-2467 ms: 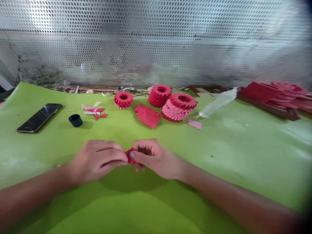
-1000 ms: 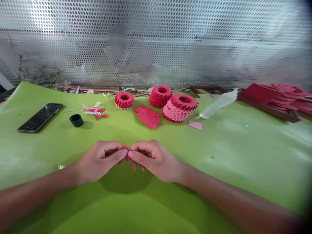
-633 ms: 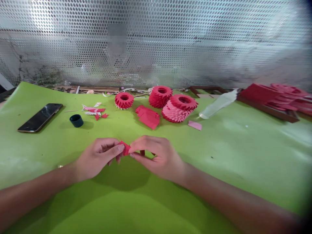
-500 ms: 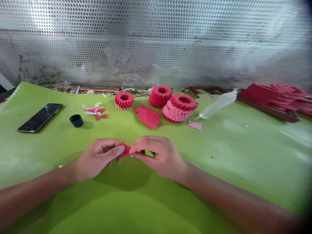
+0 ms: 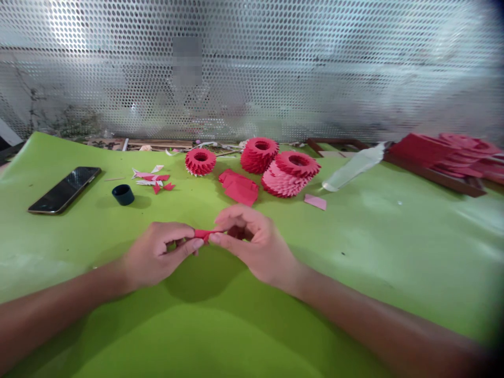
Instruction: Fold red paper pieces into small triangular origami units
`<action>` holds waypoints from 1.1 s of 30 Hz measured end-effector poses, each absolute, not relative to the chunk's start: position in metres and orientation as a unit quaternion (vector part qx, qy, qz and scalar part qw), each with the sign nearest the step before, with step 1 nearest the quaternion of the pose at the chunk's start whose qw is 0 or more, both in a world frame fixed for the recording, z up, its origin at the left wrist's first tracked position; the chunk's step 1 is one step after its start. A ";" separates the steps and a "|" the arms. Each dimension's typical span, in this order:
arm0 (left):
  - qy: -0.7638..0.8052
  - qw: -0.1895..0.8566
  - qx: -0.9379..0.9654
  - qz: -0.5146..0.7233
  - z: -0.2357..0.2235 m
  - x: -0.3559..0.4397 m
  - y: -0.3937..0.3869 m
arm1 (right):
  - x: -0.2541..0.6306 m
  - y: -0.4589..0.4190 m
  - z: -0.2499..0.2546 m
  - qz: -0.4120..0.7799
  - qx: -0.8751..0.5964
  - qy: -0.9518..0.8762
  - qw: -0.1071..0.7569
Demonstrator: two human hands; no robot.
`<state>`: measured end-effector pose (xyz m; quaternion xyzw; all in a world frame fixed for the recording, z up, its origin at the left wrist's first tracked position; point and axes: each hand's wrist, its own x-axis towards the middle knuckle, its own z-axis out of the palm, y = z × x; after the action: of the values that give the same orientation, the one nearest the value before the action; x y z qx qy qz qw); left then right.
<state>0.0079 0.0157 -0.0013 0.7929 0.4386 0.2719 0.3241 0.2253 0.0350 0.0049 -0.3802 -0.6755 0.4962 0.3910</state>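
Between my two hands, above the green tabletop, is a small folded piece of red paper (image 5: 205,234), seen nearly edge-on. My left hand (image 5: 159,254) pinches its left end between thumb and fingers. The thumb and fingertips of my right hand (image 5: 258,244) are closed on its right end. Just beyond my hands lie loose red paper pieces (image 5: 238,188). Behind them stand ring-shaped stacks of folded paper: a small red ring (image 5: 200,161), a taller red ring (image 5: 259,155), and a pink ring with a red top (image 5: 290,175).
A phone (image 5: 65,190) and a dark round cap (image 5: 123,195) lie at left, near small folded paper scraps (image 5: 153,179). At right are a pink paper slip (image 5: 315,201), a whitish translucent tube (image 5: 354,166) and a brown tray (image 5: 437,170) with red paper. A perforated metal screen (image 5: 252,68) rises behind.
The red paper has turned from showing its flat face to nearly edge-on. My right hand has shifted slightly up, with its fingers more arched over the paper.
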 end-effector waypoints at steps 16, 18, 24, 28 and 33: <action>0.449 0.342 0.784 0.259 0.003 0.014 0.009 | 0.227 0.031 0.009 0.514 -0.405 -0.721 0.229; 0.446 0.310 0.794 0.274 0.003 0.013 0.009 | 0.228 0.032 0.009 0.538 -0.411 -0.704 0.215; 0.309 0.020 0.875 0.373 0.004 0.006 0.012 | 0.226 0.035 0.008 0.643 -0.378 -0.624 0.234; 0.292 -0.029 0.876 0.383 0.004 0.007 0.011 | 0.227 0.032 0.007 0.565 -0.391 -0.681 0.252; 0.320 0.039 0.859 0.398 0.003 0.006 0.008 | 0.232 0.031 0.003 0.257 -0.308 -0.848 0.347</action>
<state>0.0063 0.0081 0.0026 0.8588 0.3200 0.3981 0.0393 0.2316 0.0308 0.0028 -0.3084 -0.8477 0.2572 0.3466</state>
